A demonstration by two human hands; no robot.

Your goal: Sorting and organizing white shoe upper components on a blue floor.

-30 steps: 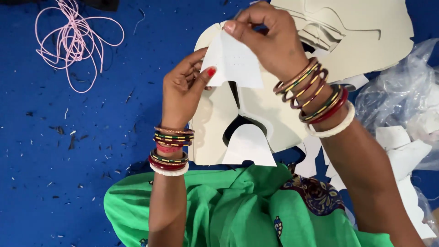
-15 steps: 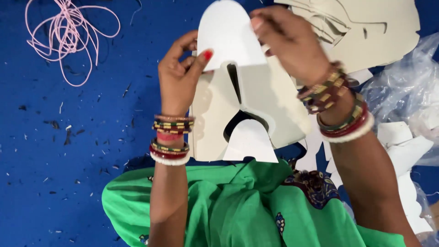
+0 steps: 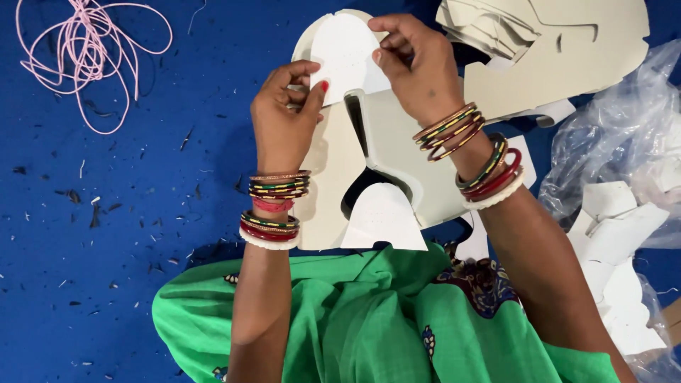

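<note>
Above the cream cut-out sheet [image 3: 397, 152], your left hand [image 3: 284, 117] and right hand [image 3: 415, 67] pinch one white tongue-shaped piece [image 3: 344, 57]; another white piece [image 3: 381, 220] lies below, and loose white pieces [image 3: 613, 241] wait at right.

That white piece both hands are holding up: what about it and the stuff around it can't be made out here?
- White piece, head view: the right hand and left hand cover its side edges.
- Beige sheet: partly behind hands and bangles.
- Plastic bag and white cut-outs: cut off by the right edge.
- Pink cord: top cut off.
</note>
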